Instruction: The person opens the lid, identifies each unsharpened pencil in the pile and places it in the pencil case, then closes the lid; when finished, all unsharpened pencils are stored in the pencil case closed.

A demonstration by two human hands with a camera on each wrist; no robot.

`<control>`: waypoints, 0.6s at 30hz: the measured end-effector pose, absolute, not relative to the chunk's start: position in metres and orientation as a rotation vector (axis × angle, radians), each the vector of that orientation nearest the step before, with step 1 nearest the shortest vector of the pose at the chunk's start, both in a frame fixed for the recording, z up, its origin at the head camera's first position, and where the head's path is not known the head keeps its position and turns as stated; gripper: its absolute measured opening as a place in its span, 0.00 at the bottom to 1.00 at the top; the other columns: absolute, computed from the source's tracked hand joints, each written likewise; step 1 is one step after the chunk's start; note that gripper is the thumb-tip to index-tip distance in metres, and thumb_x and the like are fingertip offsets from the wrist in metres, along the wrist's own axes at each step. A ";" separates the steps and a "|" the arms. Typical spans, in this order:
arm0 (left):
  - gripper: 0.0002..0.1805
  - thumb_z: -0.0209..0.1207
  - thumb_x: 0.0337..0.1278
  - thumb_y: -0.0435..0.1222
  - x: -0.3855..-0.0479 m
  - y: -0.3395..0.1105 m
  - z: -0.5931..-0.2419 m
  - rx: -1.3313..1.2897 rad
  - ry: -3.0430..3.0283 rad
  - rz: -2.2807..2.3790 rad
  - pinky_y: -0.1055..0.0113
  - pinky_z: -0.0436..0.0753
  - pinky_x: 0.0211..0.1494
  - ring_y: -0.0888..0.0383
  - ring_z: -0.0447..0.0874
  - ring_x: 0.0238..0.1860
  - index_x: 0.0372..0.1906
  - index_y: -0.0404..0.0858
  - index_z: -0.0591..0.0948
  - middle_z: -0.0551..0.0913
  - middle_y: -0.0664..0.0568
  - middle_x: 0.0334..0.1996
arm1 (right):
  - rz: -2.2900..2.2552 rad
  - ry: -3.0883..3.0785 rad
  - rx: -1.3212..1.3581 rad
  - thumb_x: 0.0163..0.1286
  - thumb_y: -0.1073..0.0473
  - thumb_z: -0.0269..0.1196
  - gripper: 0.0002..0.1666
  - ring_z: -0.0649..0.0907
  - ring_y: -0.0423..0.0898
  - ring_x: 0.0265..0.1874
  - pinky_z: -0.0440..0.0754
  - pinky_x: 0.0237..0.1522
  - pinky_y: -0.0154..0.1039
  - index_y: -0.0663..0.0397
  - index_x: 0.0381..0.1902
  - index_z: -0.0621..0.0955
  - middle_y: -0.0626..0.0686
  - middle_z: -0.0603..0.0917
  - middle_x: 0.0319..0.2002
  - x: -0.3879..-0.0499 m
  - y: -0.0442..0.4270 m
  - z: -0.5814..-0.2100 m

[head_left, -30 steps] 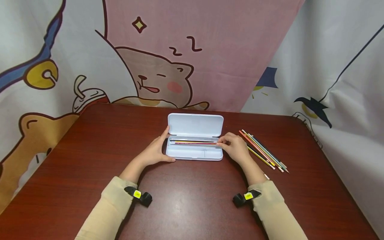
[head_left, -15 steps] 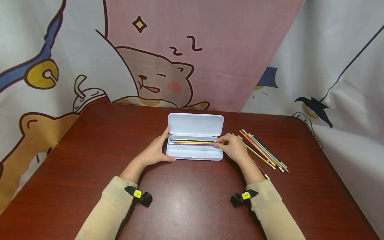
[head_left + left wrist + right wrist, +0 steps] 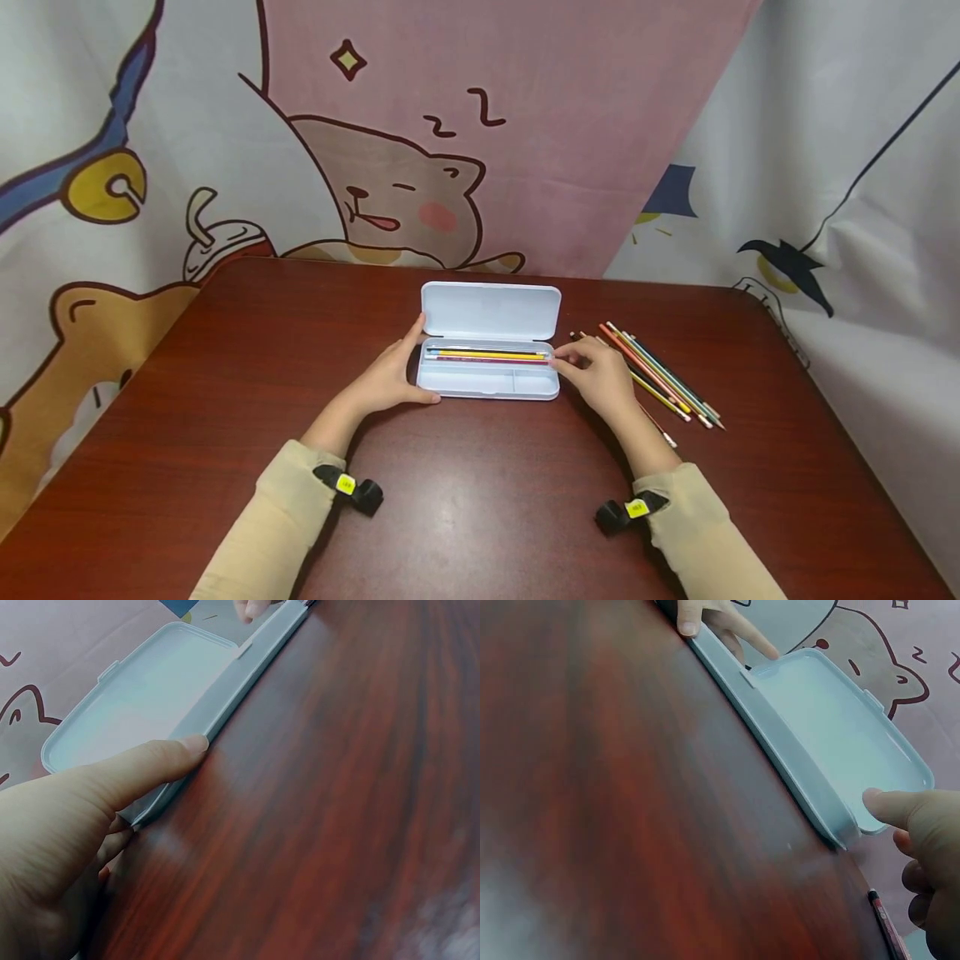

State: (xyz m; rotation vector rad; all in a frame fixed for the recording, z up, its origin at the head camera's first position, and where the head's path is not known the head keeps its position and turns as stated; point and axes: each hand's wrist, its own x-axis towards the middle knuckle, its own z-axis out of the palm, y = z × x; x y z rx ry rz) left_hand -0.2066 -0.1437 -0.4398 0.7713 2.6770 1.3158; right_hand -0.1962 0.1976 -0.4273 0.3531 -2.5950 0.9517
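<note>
A white pencil case [image 3: 468, 384] lies with its lid raised at the back of the table. In its long rear compartment several pencils [image 3: 487, 356] lie side by side, yellow and red among them. My left hand [image 3: 386, 379] holds the case's left end, its thumb on the front edge and a finger up by the hinge. At the right end hovers my right hand [image 3: 600, 379], thumb and forefinger beside the pencil ends. In the right wrist view nothing shows pinched by that hand; its thumb is straight and its other fingers bend loosely.
Loose pencils [image 3: 660, 371] lie in a slanting bunch right of the case, partly behind the right hand. A dark-tipped pencil [image 3: 885, 922] shows beneath that hand. The brown table [image 3: 480, 500] meets a printed curtain [image 3: 562, 167] at the back.
My right hand first edges left over the pencil ends, then draws back to the right, uncovering them in the case. My left hand stays on the case.
</note>
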 end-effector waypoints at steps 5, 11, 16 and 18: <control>0.73 0.80 0.28 0.38 -0.207 -0.144 -0.440 0.760 2.681 1.307 0.49 0.56 0.68 0.47 0.63 0.65 0.77 0.43 0.39 0.69 0.41 0.64 | 0.945 -2.538 0.355 0.52 0.58 0.75 0.08 0.74 0.43 0.25 0.71 0.28 0.39 0.52 0.31 0.87 0.46 0.79 0.25 -0.184 0.210 -0.427; 0.73 0.80 0.28 0.38 -0.207 -0.144 -0.440 0.749 2.677 1.312 0.49 0.56 0.68 0.47 0.63 0.65 0.77 0.44 0.39 0.68 0.41 0.64 | 0.929 -2.478 0.344 0.51 0.61 0.76 0.10 0.73 0.41 0.23 0.66 0.24 0.32 0.52 0.33 0.88 0.44 0.77 0.24 -0.172 0.234 -0.427; 0.73 0.80 0.29 0.37 -0.207 -0.144 -0.441 0.759 2.669 1.325 0.49 0.56 0.68 0.47 0.63 0.65 0.77 0.44 0.38 0.68 0.41 0.64 | 0.876 -2.454 0.308 0.50 0.63 0.75 0.09 0.71 0.40 0.22 0.65 0.23 0.29 0.52 0.32 0.87 0.43 0.74 0.22 -0.162 0.257 -0.428; 0.73 0.80 0.29 0.37 -0.207 -0.144 -0.441 0.763 2.660 1.331 0.49 0.56 0.68 0.47 0.63 0.65 0.77 0.43 0.38 0.68 0.41 0.64 | 0.860 -2.459 0.286 0.50 0.64 0.75 0.09 0.71 0.40 0.21 0.64 0.23 0.29 0.52 0.31 0.87 0.43 0.74 0.23 -0.156 0.266 -0.428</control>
